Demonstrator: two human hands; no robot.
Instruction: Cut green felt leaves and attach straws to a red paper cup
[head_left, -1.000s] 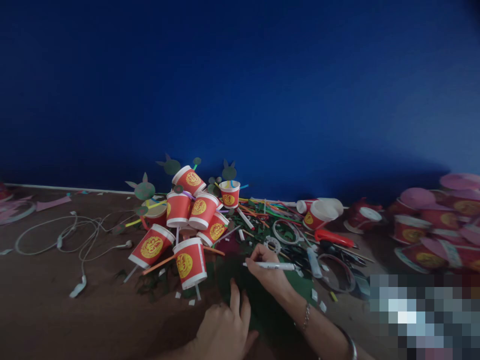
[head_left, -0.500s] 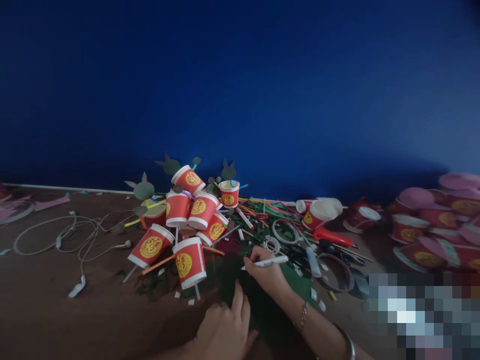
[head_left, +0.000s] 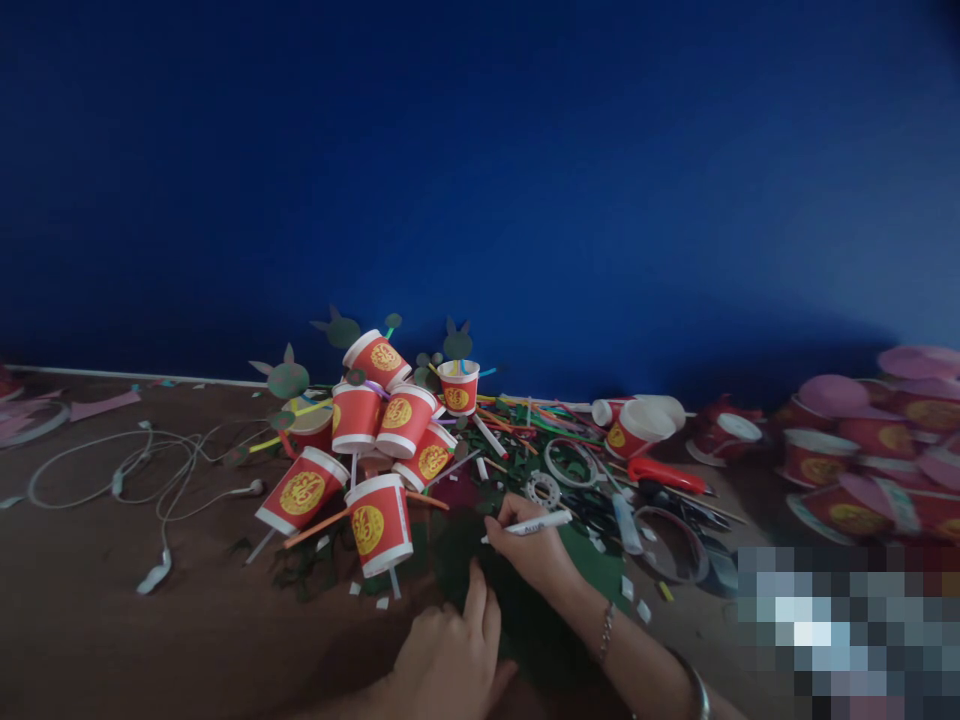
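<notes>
So, there's a plain deep-blue wall (head_left: pixel 480 200) behind a cluttered brown desk (head_left: pixel 82 630). Left of the middle sits a heap of red-and-white paper cups (head_left: pixel 406 415) with yellow emblems, and a flat dark green sheet (head_left: pixel 540 635) lies just right of it, can't tell if paper or felt. The hands are apart: left hand (head_left: pixel 450 650) has fingers stretched on the sheet, gripping nothing; right hand (head_left: pixel 534 552) is pinching a slim white marker pen (head_left: pixel 536 525), tip at the sheet.

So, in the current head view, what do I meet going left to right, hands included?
White earphones → nearest red cup → left hand → right hand with white marker → red handle → pink-topped red cups.
</notes>
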